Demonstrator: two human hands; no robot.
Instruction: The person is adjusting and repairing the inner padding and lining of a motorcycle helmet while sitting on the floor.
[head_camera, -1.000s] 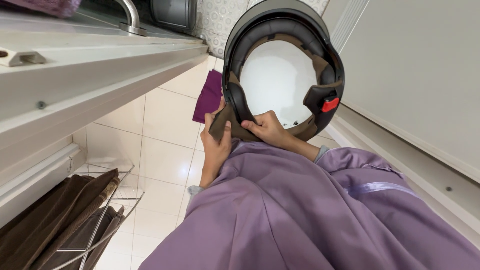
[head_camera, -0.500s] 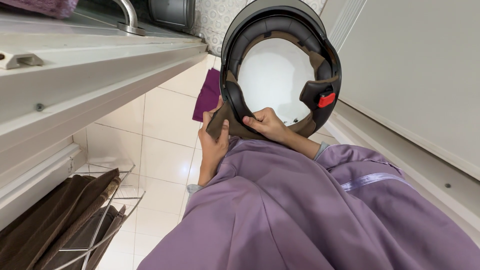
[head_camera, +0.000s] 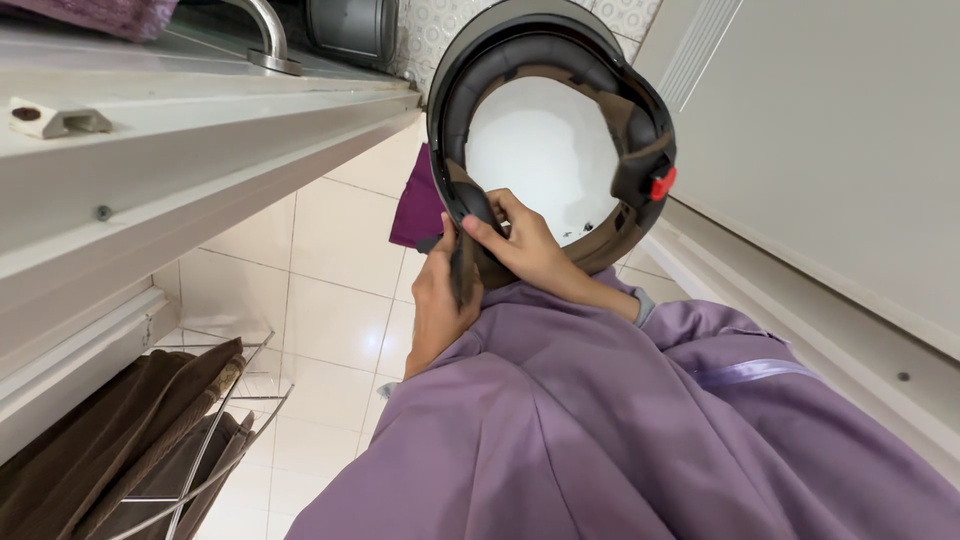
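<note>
Two hands meet at the lower rim of a dark helmet (head_camera: 555, 140) held up with its opening turned toward the camera. The left hand (head_camera: 440, 300) is curled closed around a dark flat pad or strap piece (head_camera: 462, 265) that hangs at the helmet's lower left edge, the thumb lying along it. The right hand (head_camera: 525, 245) lies just beside it, touching the same edge, its fingers bent and pinching the padding where the dark piece joins the rim. Both wrists come out of loose purple sleeves (head_camera: 600, 420) that fill the lower part of the view.

Inside the helmet the white liner (head_camera: 545, 150) shows, ringed by brown and grey padding, and a small red tab (head_camera: 662, 185) sits on the right side of the opening. Behind the helmet's left edge a magenta cloth (head_camera: 420, 210) lies on the white tiled floor (head_camera: 330, 300). To the left runs a pale worktop edge (head_camera: 200, 170), with a curved metal tap base (head_camera: 265, 40) on top of it. At the lower left a wire rack (head_camera: 210, 440) holds brown cloth (head_camera: 90, 440). A pale panel (head_camera: 830, 150) rises on the right.
</note>
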